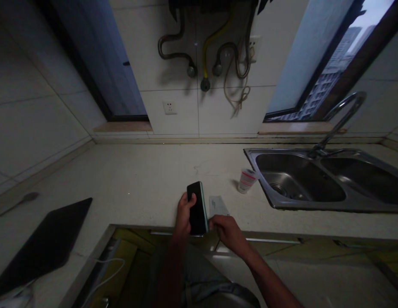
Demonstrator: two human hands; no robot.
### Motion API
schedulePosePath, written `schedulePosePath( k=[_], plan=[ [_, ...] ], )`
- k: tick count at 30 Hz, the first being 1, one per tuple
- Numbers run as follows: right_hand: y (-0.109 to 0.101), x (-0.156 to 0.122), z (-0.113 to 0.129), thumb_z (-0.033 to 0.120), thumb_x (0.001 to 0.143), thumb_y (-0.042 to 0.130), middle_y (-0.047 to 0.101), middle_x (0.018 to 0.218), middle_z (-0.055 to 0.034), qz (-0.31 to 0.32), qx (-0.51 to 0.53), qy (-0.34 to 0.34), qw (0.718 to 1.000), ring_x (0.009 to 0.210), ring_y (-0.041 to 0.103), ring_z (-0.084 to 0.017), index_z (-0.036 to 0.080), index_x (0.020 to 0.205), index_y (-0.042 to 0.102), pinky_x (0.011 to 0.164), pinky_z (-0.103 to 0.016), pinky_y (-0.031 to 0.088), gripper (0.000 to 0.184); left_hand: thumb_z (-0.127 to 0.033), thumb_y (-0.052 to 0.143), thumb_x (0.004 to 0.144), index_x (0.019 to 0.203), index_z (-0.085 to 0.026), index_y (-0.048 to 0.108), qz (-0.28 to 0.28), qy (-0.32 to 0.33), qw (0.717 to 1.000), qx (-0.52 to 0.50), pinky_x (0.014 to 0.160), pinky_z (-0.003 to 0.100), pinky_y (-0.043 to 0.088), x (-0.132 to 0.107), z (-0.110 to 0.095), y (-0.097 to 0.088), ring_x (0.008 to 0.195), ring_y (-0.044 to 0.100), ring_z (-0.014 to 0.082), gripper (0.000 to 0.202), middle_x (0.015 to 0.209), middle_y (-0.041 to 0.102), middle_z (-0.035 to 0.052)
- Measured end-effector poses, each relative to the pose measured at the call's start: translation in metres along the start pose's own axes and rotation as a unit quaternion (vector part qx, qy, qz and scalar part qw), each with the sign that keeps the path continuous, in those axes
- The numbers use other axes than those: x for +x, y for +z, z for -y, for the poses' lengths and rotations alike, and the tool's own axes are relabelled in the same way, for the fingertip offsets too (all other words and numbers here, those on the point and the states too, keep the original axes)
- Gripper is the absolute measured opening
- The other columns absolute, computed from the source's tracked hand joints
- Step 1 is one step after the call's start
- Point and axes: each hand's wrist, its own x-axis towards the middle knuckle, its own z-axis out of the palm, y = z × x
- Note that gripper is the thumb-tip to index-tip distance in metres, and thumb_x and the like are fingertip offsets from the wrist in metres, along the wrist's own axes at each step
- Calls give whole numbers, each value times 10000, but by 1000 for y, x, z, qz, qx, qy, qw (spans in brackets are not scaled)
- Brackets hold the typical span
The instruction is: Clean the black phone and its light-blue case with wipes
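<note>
My left hand (183, 213) is closed around a smartphone (198, 214) with a dark screen and a light green edge, its thumb lying across the screen. The phone is tilted above the front edge of the counter. Beside the phone's lower right edge, my right hand (229, 231) has its fingers pressed together; whatever is between them is too small to make out. Just beyond my right hand, a small pale slip or packet (217, 204) lies on the counter, partly hidden by the fingers. To its right a clear plastic cup (246, 180) with red markings stands near the sink.
A double steel sink (301, 177) with a curved faucet (343, 115) is set into the counter (147, 171) at right. A black flat panel (46, 241) and a dark spoon-like utensil (28, 197) lie at left. A white cable (112, 273) hangs over the counter edge. Pipes (205, 55) run down the wall.
</note>
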Motion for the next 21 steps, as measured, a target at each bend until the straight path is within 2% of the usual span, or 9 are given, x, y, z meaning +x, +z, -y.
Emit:
schedulePosePath(
  k=[2,3,6,8,11,14,17,19,21],
  plan=[
    [-5,-3,-3,105,774,448,747,891,-56,24,57,-25,998,901,698,-203,195,810,698,858,-345,508,268,-527,802,635,1019,-165,632,-18,-12,1000,-20,711,281,490,3,-2,-6,748,633,168,554,867,686,29],
    [-7,-4,-4,130,814,471,757,971,-69,34,98,-13,995,954,705,-211,202,900,717,891,-367,515,270,-533,805,630,1030,-168,634,-35,-4,999,-23,713,275,487,4,-3,-9,748,630,161,568,870,686,25],
    [-8,-3,-4,271,880,596,714,1191,-102,47,227,64,971,1033,701,-216,237,1221,641,929,-404,529,346,-550,817,603,1022,-176,640,-61,7,998,-22,683,261,478,3,-3,-10,710,614,142,589,842,676,6],
    [-5,0,0,364,862,664,681,1254,-111,64,296,100,948,1046,692,-221,245,1282,602,912,-405,539,441,-558,816,598,1001,-179,639,-53,-2,998,-22,650,256,473,-1,-2,-7,675,600,136,581,803,661,-4],
    [1,7,8,379,828,693,728,1098,-86,87,329,115,933,931,697,-203,213,1239,641,828,-355,546,446,-561,798,619,981,-176,627,-43,-13,999,-3,618,253,466,-7,0,1,655,588,138,555,772,640,-5],
    [4,12,13,313,791,687,732,899,-43,70,306,110,943,789,669,-168,175,1156,687,769,-308,524,390,-565,766,661,1055,-181,602,-48,3,998,34,672,272,489,-9,6,6,736,619,163,574,864,655,24],
    [2,14,11,257,756,655,681,767,-4,49,273,117,954,678,602,-136,158,1074,702,678,-262,486,337,-503,803,648,1266,-202,510,-65,56,992,93,920,327,479,-9,11,7,1081,616,231,747,1211,622,100],
    [0,13,8,228,731,629,630,702,18,37,245,122,961,620,540,-114,153,1001,699,611,-229,438,289,-436,863,581,1402,-201,395,-62,70,984,149,1075,379,385,-12,12,7,1294,496,283,974,1417,496,151],
    [-1,12,6,208,708,606,568,652,37,16,205,123,971,583,477,-99,152,911,680,564,-209,384,223,-394,903,522,1478,-191,300,-48,62,980,185,1148,424,297,-17,12,7,1399,383,326,1149,1515,383,191]
  ],
)
